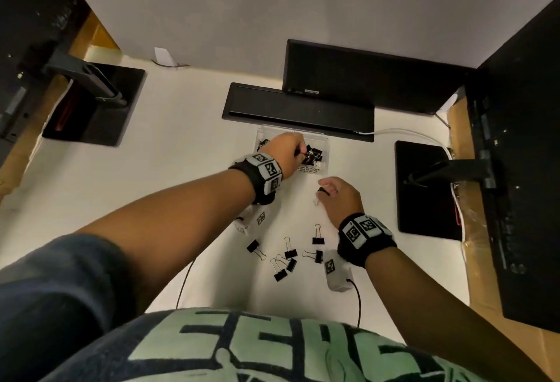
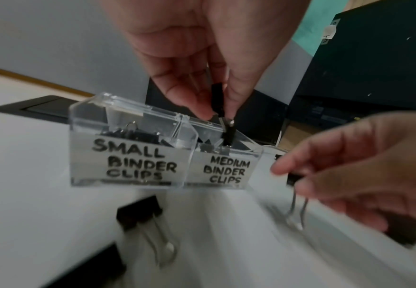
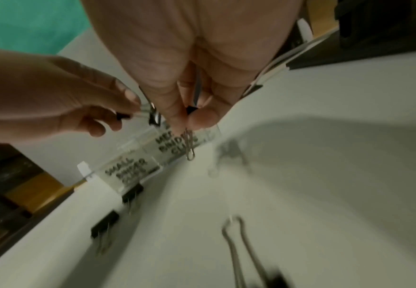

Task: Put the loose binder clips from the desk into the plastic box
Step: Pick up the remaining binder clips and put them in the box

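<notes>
A clear plastic box point(image 1: 309, 170) with two compartments, labelled for small and medium binder clips point(image 2: 128, 163), stands on the white desk. My left hand point(image 1: 300, 154) hovers over the medium side. Its fingertips point(image 2: 234, 101) pinch a black binder clip point(image 2: 218, 97), and a second clip point(image 2: 229, 134) hangs below it into the box. My right hand point(image 1: 321, 192), just in front of the box, pinches another black clip point(image 3: 191, 110) whose wire handles point(image 3: 189, 145) hang down. Several loose clips point(image 1: 288, 256) lie on the desk nearer to me.
A black hatch point(image 1: 297, 112) set in the desk and a dark screen point(image 1: 363, 75) sit behind the box. Black monitor bases stand at the left point(image 1: 97, 109) and right point(image 1: 424, 187). A white cable point(image 1: 403, 133) runs behind the right one. A grey divider panel closes the back.
</notes>
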Tool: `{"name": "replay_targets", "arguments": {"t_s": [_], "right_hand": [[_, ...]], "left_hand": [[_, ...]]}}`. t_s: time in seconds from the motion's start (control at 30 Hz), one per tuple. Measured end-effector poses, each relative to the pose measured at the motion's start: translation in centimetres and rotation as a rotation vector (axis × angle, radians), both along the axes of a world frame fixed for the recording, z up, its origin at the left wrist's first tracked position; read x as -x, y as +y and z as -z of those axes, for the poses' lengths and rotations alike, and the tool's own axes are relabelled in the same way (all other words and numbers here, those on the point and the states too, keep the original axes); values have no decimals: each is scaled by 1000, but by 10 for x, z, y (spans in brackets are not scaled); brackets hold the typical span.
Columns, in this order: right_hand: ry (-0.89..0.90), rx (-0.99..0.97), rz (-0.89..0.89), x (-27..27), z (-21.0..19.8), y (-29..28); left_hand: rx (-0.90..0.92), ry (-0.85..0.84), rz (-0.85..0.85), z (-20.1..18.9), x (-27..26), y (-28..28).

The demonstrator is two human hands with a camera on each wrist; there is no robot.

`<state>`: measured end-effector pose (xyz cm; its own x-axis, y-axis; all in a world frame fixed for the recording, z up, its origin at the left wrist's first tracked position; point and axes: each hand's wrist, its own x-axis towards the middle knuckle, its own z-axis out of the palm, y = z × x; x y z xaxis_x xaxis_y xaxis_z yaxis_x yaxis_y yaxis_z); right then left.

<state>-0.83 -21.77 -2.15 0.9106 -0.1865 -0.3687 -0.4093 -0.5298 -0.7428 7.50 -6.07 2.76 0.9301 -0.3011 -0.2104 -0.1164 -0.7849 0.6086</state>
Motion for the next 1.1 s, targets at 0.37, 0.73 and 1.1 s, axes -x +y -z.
{"name": "replay_targets", "arguments": {"t_s": [0.37, 0.73, 1.1], "right_hand": [[-227, 241, -153, -75, -45, -7], [-4, 576, -403, -85, -23, 11], [-50, 340, -434, 10, -20, 2]], "left_hand": [[-420, -8, 344, 19, -32, -17], [-530, -146, 437, 27, -16, -5], [-273, -153, 511, 20, 73, 17]]}}
